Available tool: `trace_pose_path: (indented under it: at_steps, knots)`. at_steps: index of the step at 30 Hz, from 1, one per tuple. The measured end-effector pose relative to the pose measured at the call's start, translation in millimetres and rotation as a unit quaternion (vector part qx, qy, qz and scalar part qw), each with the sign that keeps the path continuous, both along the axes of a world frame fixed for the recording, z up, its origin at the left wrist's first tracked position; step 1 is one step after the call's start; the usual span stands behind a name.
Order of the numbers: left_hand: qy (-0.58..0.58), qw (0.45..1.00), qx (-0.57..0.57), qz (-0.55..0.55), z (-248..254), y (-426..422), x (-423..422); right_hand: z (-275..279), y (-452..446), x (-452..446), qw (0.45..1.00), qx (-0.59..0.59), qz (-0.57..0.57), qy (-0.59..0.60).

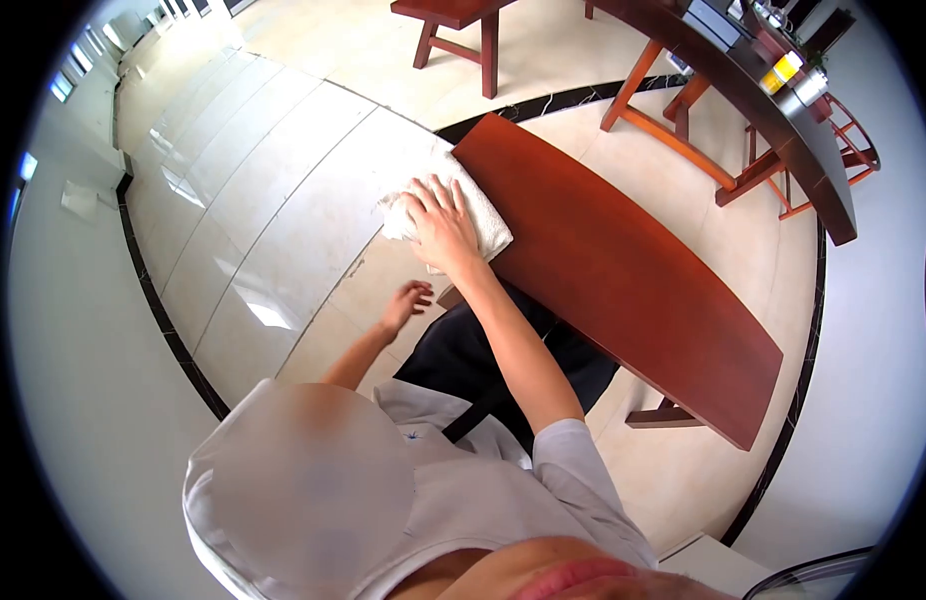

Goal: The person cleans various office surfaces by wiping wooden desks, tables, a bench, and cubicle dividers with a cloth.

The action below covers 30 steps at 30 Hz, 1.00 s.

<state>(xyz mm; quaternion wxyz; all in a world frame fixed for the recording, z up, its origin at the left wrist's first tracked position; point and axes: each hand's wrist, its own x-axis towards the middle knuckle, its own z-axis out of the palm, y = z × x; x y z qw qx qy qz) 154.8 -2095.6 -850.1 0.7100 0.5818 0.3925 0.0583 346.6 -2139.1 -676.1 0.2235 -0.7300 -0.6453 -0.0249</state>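
Note:
My right hand [444,222] lies palm down on a white cloth [488,207], holding it with the fingers spread over it. The cloth covers part of the left edge of a long red-brown wooden bench [613,270], near its far end, and part of it hangs past the edge. Off to the left and lower, my left hand [410,302] is held in the air with loosely bent fingers apart and nothing in them. It is slightly blurred and close to the bench's side.
A large dark wooden table [743,105] stands at the upper right, bearing a yellow container [781,72] and other items. Another wooden bench [453,12] is at the top. Black trim [158,300] borders the tiled floor by the left wall. A wooden chair [853,135] stands beyond the table.

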Motion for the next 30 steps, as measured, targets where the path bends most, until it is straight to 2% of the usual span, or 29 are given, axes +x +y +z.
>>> trace_pose_path:
  at_steps: [2,4,8,9,12,14,16,18,25,30]
  knots:
    - [-0.040,0.995,0.018,0.084,14.8,22.8,6.0,-5.0,-14.0,14.2,0.994,0.033,0.053,0.086]
    - [-0.047,0.977,0.049,0.202,37.1,44.0,24.8,-0.7,-50.6,27.8,0.990,0.037,0.052,0.127]
    - [-0.123,0.926,0.299,0.194,95.8,95.0,75.4,9.9,-171.2,56.1,0.992,0.032,-0.023,0.121]
    - [-0.136,0.911,0.360,0.149,102.9,112.1,89.3,11.5,-204.6,62.5,0.991,0.023,-0.049,0.124]
    - [0.074,0.883,0.460,0.053,151.0,100.8,127.7,6.5,-303.4,82.5,0.980,0.008,-0.141,0.140]
    - [0.208,0.817,0.537,-0.038,150.7,74.8,138.6,1.8,-361.0,94.1,0.960,-0.010,-0.233,0.153]
    - [0.148,0.830,0.537,-0.043,147.4,77.1,132.0,-1.5,-409.7,102.4,0.929,-0.005,-0.339,0.149]
    - [0.146,0.833,0.532,-0.041,147.1,76.9,132.1,-5.1,-444.6,107.1,0.902,0.012,-0.408,0.142]
    - [0.162,0.837,0.521,-0.042,144.6,78.7,131.7,-5.3,-459.9,109.7,0.897,-0.010,-0.424,0.126]
    - [0.104,0.845,0.523,-0.045,143.5,79.4,129.0,-3.9,-449.3,105.3,0.890,-0.015,-0.445,0.096]
